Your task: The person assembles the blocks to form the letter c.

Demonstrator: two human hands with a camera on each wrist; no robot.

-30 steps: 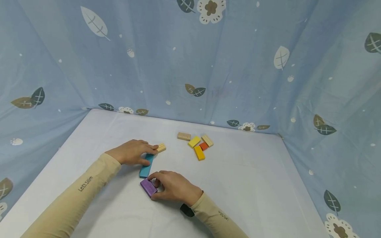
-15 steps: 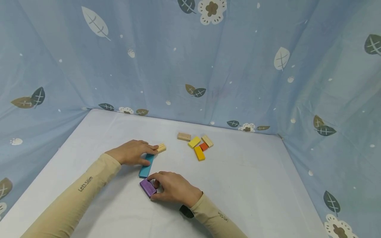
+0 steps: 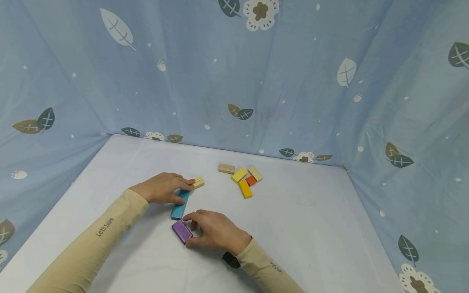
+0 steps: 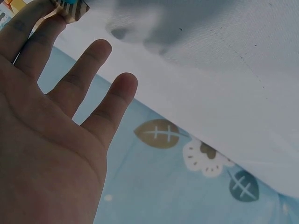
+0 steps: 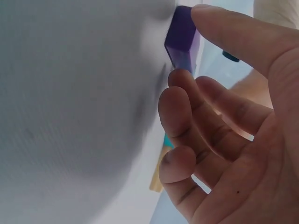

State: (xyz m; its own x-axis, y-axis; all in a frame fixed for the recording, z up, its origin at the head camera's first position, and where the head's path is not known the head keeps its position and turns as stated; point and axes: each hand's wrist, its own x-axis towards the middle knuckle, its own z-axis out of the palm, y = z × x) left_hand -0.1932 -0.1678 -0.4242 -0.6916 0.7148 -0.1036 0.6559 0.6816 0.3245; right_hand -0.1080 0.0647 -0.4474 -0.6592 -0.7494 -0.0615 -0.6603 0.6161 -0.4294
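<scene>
- Purple block [image 3: 181, 231], lying flat left of bottom centre, between the thumb and curled forefinger of the right hand [image 3: 217, 232]; the thumb meets one end, but whether they pinch it I cannot tell.
- Left hand [image 3: 161, 188], left of centre: fingers spread, grasping nothing; thumb on a teal block [image 3: 179, 208], fingertips on a ribbed wooden block [image 3: 199, 182].
- Teal block's lower end is just beside the purple one; contact is unclear.
- White tabletop [image 3: 311, 228] stretches wide towards the right of the frame; its far edge meets a blue curtain [image 3: 293, 61].
- Five small blocks, yellow [image 3: 239, 175] among them, sit near centre, apart from both hands.
- Beige-sleeved arms enter from lower left and bottom centre, both palms downward.
</scene>
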